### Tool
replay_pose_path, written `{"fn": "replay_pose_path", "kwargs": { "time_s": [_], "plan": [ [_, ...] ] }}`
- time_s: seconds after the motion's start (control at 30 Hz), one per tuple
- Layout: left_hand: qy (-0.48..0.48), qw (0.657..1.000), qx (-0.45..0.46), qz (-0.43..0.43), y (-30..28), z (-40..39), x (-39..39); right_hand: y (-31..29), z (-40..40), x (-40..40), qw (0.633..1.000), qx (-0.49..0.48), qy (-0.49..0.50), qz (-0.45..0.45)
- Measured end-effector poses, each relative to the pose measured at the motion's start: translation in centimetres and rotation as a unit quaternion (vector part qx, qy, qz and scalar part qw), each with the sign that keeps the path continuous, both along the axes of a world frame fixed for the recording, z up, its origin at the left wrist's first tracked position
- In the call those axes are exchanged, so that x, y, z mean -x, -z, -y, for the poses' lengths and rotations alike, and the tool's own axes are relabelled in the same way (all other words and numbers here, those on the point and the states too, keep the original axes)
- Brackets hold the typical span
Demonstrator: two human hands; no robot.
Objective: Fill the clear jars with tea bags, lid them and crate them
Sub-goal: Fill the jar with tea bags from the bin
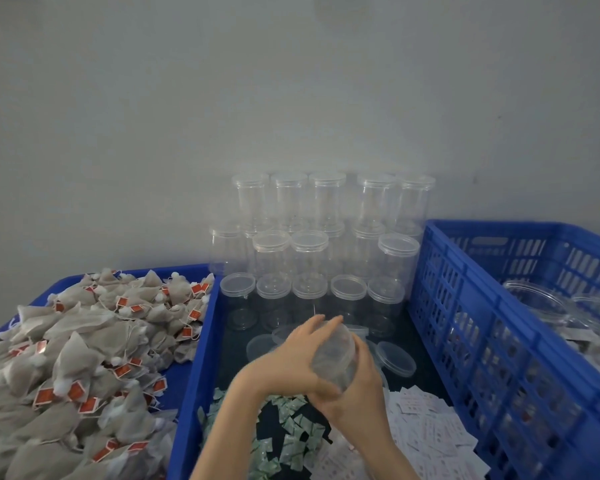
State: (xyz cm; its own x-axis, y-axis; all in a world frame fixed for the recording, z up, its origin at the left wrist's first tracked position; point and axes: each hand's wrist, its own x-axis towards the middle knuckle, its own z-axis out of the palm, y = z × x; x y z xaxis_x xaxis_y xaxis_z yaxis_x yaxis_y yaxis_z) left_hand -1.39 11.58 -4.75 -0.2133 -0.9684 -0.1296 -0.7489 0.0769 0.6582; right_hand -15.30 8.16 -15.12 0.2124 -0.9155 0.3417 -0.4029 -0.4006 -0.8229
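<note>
A clear jar (pixel 336 355) holding tea bags is tilted between both hands above the middle blue tray (pixel 201 341). My left hand (pixel 291 358) curls over its upper end, fingers wrapped around the rim or lid. My right hand (pixel 357 393) grips the jar's lower side from the right. A heap of grey-brown tea bags (pixel 77 351) with red tags fills the blue tray (pixel 66 280) on the left. Loose clear lids (pixel 395 358) lie in the middle tray behind the hands.
Stacked empty clear jars (pixel 312 237) stand against the wall. A tall blue slotted crate (pixel 499 341) on the right holds clear jars (pixel 541 303). Small green sachets (pixel 284 438) and white paper slips (pixel 423 434) cover the near part of the middle tray.
</note>
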Motion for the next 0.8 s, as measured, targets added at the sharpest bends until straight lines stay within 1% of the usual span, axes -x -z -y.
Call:
{"fn": "replay_pose_path", "kwargs": {
  "time_s": [0.03, 0.1, 0.17, 0.2, 0.23, 0.27, 0.3, 0.37, 0.4, 0.43, 0.47, 0.5, 0.6, 0.67, 0.73, 0.8],
  "plan": [
    [0.002, 1.0, -0.001, 0.012, -0.2, 0.1, -0.6, 0.1, -0.2, 0.0, 1.0, 0.002, 0.005, 0.0],
    [-0.072, 0.996, 0.019, 0.058, -0.2, 0.3, -0.6, 0.4, -0.5, -0.4, 1.0, 0.0, 0.015, 0.004],
    [-0.176, 0.974, 0.051, 0.133, 0.2, 0.4, 0.8, 0.4, -0.6, -1.0, 1.0, -0.001, 0.024, 0.008],
    [-0.213, 0.961, 0.064, 0.164, 0.7, 0.3, 1.6, 0.3, -0.6, -1.3, 1.0, -0.002, 0.025, 0.006],
    [-0.225, 0.955, 0.074, 0.177, 1.1, 0.3, 2.1, 0.1, -0.5, -1.5, 1.0, -0.007, 0.024, 0.005],
    [-0.211, 0.961, 0.079, 0.163, 1.5, 0.2, 2.4, -0.1, -0.4, -1.7, 1.0, -0.011, 0.019, 0.009],
    [-0.172, 0.975, 0.075, 0.12, 1.7, 0.2, 2.3, -0.1, -0.2, -1.6, 1.0, -0.014, 0.014, 0.018],
    [-0.063, 0.997, 0.033, 0.015, 1.3, 0.1, 1.1, 0.0, 0.0, -1.1, 0.999, -0.026, 0.013, 0.035],
    [-0.019, 1.0, 0.013, -0.018, 0.8, 0.1, 0.4, 0.1, 0.1, -0.8, 0.999, -0.031, 0.013, 0.039],
    [0.004, 0.999, 0.004, -0.035, 0.5, 0.1, -0.3, 0.3, 0.1, -0.6, 0.999, -0.028, 0.013, 0.042],
    [0.001, 0.999, 0.008, -0.037, 0.3, 0.2, -0.8, 0.4, 0.0, -0.5, 0.999, -0.019, 0.011, 0.043],
    [-0.026, 0.999, 0.019, -0.02, 0.3, 0.4, -1.0, 0.4, -0.1, -0.4, 0.999, -0.013, 0.01, 0.042],
    [-0.15, 0.985, 0.067, 0.055, 0.8, 0.7, 0.3, 0.4, -0.3, -0.9, 0.999, -0.011, 0.016, 0.043],
    [-0.195, 0.974, 0.099, 0.062, 1.5, 0.6, 1.7, 0.2, -0.1, -1.2, 0.999, -0.009, 0.015, 0.034],
    [-0.165, 0.981, 0.099, 0.022, 2.1, 0.6, 2.0, -0.1, 0.2, -1.3, 1.0, -0.007, 0.012, 0.017],
    [-0.08, 0.995, 0.041, -0.031, 1.8, 0.4, 0.9, 0.1, 0.3, -0.9, 1.0, -0.013, 0.015, 0.024]
  ]
}}
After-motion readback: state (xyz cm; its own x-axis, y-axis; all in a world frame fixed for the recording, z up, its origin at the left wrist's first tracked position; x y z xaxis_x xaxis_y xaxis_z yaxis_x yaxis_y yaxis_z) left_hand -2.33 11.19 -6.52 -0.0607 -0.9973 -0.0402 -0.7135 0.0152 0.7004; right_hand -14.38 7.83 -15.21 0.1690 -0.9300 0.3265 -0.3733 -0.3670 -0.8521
